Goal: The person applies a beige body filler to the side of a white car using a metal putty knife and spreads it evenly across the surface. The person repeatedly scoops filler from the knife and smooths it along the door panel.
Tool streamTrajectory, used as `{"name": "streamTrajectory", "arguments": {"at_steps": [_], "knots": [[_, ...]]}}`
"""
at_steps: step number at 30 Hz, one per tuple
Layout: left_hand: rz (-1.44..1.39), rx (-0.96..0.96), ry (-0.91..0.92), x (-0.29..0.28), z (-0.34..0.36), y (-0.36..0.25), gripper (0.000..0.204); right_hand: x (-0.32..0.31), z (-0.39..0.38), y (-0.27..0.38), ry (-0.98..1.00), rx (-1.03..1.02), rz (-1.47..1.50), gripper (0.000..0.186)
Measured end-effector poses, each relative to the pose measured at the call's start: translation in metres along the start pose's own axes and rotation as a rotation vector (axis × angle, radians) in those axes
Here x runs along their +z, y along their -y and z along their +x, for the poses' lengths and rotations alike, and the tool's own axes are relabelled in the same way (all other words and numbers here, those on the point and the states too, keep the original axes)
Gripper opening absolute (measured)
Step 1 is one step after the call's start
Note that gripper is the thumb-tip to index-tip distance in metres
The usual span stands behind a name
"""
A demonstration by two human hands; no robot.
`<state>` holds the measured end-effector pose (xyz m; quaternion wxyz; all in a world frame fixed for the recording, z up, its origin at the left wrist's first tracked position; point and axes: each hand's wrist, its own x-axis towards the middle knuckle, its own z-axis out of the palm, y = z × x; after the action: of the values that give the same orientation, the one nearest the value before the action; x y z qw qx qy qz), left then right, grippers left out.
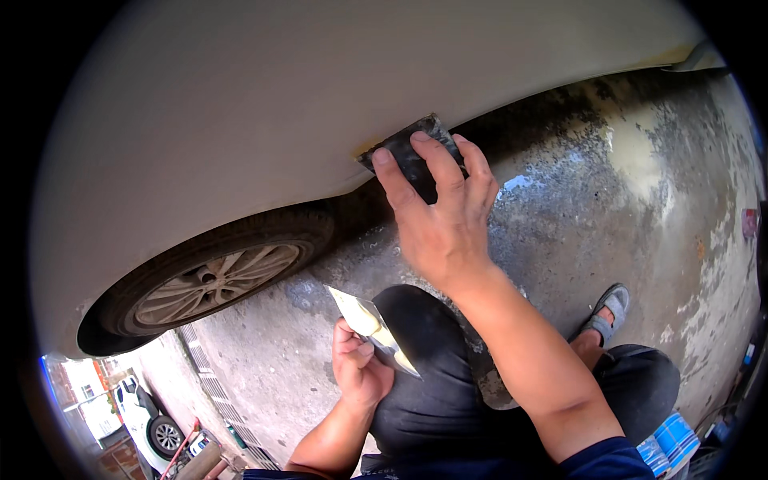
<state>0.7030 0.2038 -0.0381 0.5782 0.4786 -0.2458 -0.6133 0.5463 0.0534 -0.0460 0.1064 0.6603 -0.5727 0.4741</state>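
My right hand grips a dark, square, smudged spreader, its fingertips pressing the blade against the lower edge of a light-coloured car panel, where a small yellowish patch shows at the blade's left corner. Lower down, beside my bent left knee, my left hand holds a flat plate bearing smears of pale cream paste. The thumb and curled fingers of that hand are closed on the plate's left edge.
The car's wheel is at left, above stained concrete. My sandalled foot rests at right. A metal grate, another white car and poles lie lower left; a blue checked object sits lower right.
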Motion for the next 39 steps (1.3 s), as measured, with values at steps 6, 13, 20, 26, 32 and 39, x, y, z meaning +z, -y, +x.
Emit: {"name": "streamTrajectory", "arguments": {"at_steps": [6, 13, 20, 26, 32, 39], "knots": [[0.012, 0.005, -0.013, 0.001, -0.001, 0.0, 0.031, -0.008, -0.003, -0.003, 0.075, 0.005, -0.009, 0.047], [-0.016, 0.103, -0.072, 0.023, 0.001, -0.016, 0.034, -0.057, 0.002, 0.001, 0.249, 0.104, 0.37, 0.047], [-0.099, 0.312, 0.064, 0.056, 0.009, -0.068, 0.039, -0.114, 0.022, 0.005, 0.66, 0.141, 1.567, 0.035], [-0.133, 0.394, 0.092, 0.076, 0.012, -0.093, 0.04, -0.128, 0.034, -0.007, 0.598, 0.027, 0.92, 0.033], [0.013, 0.608, 0.064, 0.083, 0.002, -0.109, 0.04, -0.155, 0.066, 0.022, 0.423, -0.072, 0.605, 0.033], [0.066, 0.72, 0.127, 0.071, -0.004, -0.108, 0.036, -0.16, 0.069, 0.047, 0.602, -0.191, 0.381, 0.036]]}}
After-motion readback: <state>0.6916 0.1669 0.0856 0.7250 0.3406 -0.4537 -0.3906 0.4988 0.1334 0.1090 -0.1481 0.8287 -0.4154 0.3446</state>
